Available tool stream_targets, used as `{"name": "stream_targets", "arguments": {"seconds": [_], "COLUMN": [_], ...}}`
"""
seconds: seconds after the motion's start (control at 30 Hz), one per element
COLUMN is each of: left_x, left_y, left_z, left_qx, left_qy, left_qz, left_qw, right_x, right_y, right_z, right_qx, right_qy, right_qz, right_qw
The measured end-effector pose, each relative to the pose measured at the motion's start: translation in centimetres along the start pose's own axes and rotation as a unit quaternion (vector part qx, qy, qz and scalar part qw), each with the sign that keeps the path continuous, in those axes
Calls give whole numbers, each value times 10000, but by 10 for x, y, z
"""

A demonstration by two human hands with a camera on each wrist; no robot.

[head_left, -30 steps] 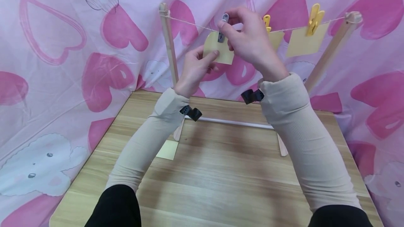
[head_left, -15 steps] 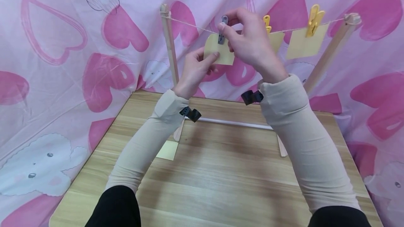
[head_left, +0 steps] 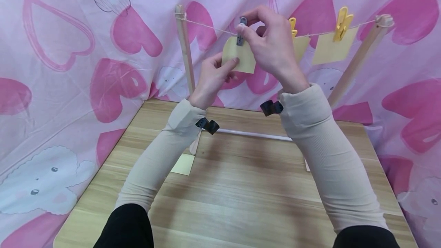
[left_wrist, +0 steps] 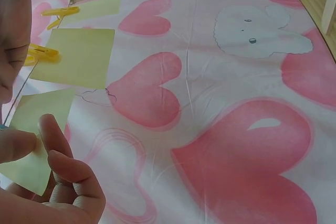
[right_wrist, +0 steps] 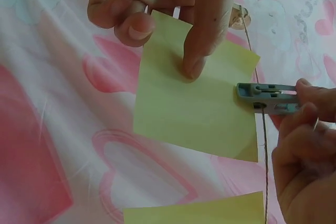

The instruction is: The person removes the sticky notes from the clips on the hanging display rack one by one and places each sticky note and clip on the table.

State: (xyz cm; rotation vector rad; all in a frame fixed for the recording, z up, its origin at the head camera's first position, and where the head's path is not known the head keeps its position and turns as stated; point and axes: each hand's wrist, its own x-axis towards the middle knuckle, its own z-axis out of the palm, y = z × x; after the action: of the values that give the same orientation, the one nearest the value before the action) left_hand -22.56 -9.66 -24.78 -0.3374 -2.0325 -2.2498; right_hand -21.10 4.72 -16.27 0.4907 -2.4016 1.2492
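My left hand pinches a pale yellow sheet of paper, thumb in front and fingers behind. Between thumb and fingers of my right hand is the handle end of a grey-blue clothespin. In the right wrist view the clothespin sits over the paper's upper edge, right at the string. Two yellow clothespins are on the string farther right: one bears a yellow sheet, the other a sheet partly hidden by my right hand.
The string runs between a left wooden post and a right wooden post. A white rod spans low between them. Another yellow sheet lies on the wooden table by my left forearm. A pink heart-patterned cloth hangs behind.
My right hand and forearm have shifted slightly left, and the clothespin's handle end has moved a little left with them. The left hand keeps its pinch on the paper, nearly still.
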Motion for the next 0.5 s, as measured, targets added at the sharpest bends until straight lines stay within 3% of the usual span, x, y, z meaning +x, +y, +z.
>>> {"name": "stream_targets", "arguments": {"seconds": [0.17,0.5], "left_x": [-1,-2], "left_y": [-2,-3], "left_z": [0,1], "left_qx": [21,-157], "left_qy": [-83,-141], "left_qz": [-15,-138], "left_qw": [10000,9997], "right_x": [0,0], "right_y": [2,0], "right_z": [-1,1], "right_qx": [-60,470], "right_qy": [220,839], "right_qz": [-211,-482], "right_qw": [9995,9942]}}
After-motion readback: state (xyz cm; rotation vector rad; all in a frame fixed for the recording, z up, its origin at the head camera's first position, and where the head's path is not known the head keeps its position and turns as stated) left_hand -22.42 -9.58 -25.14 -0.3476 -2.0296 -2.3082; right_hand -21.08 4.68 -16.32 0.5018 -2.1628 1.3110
